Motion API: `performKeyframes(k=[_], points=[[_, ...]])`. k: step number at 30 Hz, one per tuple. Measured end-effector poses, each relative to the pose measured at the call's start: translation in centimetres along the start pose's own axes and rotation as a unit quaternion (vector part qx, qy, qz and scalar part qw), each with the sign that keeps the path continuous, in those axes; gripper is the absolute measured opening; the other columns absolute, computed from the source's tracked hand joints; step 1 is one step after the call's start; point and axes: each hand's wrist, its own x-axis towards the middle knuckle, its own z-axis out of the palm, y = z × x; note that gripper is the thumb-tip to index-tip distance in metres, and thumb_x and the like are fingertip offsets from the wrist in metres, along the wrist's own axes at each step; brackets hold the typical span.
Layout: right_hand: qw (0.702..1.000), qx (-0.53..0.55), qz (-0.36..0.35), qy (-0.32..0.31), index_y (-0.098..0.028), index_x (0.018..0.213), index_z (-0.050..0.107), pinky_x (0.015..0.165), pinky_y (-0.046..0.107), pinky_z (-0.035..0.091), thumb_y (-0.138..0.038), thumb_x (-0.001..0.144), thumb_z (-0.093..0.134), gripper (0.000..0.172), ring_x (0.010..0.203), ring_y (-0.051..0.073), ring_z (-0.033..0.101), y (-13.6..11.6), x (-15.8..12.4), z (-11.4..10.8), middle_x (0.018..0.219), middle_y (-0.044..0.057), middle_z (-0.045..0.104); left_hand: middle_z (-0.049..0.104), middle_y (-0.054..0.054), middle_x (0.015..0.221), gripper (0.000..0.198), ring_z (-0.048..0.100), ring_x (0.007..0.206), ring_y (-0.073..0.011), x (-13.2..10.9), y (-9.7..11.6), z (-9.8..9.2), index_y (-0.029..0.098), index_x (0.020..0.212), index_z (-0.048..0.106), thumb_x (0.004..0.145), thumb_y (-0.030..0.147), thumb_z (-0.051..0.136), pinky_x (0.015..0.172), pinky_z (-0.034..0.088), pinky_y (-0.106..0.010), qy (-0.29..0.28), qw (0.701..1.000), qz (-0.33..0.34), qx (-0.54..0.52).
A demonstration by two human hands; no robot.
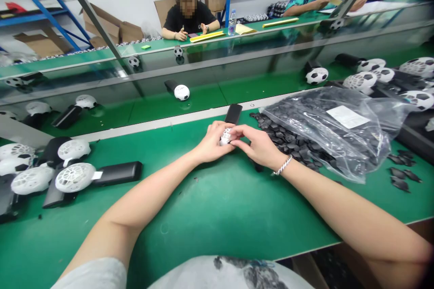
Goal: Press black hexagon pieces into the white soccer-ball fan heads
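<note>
Both hands meet over a small fan with a white soccer-ball-patterned head [225, 137] and a black handle [233, 113] pointing away from me. My left hand [214, 141] wraps around the head from the left. From the right, my right hand [255, 143] brings thumb and forefinger together at the head's edge; anything pinched there is too small to make out. Loose black plastic pieces [294, 144] lie just right of my right hand, spilling beside a clear plastic bag [339, 122] full of similar pieces.
Several white-headed fans with black handles [117, 173] lie at the left. More soccer-ball fans [361, 80] are piled at the right. Beyond the pale edge strip runs a green conveyor [210, 92] carrying spaced fans. Two people sit across it, near a water bottle [232, 23].
</note>
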Motion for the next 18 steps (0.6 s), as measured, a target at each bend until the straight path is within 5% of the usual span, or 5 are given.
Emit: performKeyframes(k=[10,14,18], points=[[0.981,0.129,0.143,-0.026,-0.017,0.115,0.045,0.068,0.031,0.052,-0.024,0.074,0.059,0.044,0.11,0.023,0.049,0.7,0.9,0.8,0.12,0.013,0.048,0.042,-0.005,0.105,0.046,0.042,0.109,-0.0244,0.1,-0.6,0.2,0.02,0.107,0.048,0.064,0.022,0.065,0.097,0.033,-0.042,0.017,0.994,-0.057,-0.095],[0.977,0.116,0.173,-0.04,-0.016,0.101,0.054,0.073,0.03,0.049,-0.028,0.074,0.058,0.03,0.094,0.019,0.057,1.5,1.2,-1.1,0.104,0.008,0.06,0.045,-0.005,0.106,0.046,0.042,0.11,-0.0243,0.5,-0.8,-0.8,0.021,0.108,0.049,0.065,0.023,0.064,0.097,0.032,-0.041,-0.024,0.996,-0.022,-0.085],[0.962,-0.061,0.23,-0.137,-0.018,0.077,0.063,0.068,0.028,0.044,-0.031,0.075,0.058,0.014,0.071,0.016,0.058,2.1,0.6,-4.5,0.075,0.002,0.064,0.044,-0.007,0.113,0.053,0.043,0.111,-0.0251,0.7,-1.2,-1.6,0.022,0.113,0.047,0.065,0.029,0.067,0.098,0.032,-0.042,-0.053,0.997,-0.024,-0.046]])
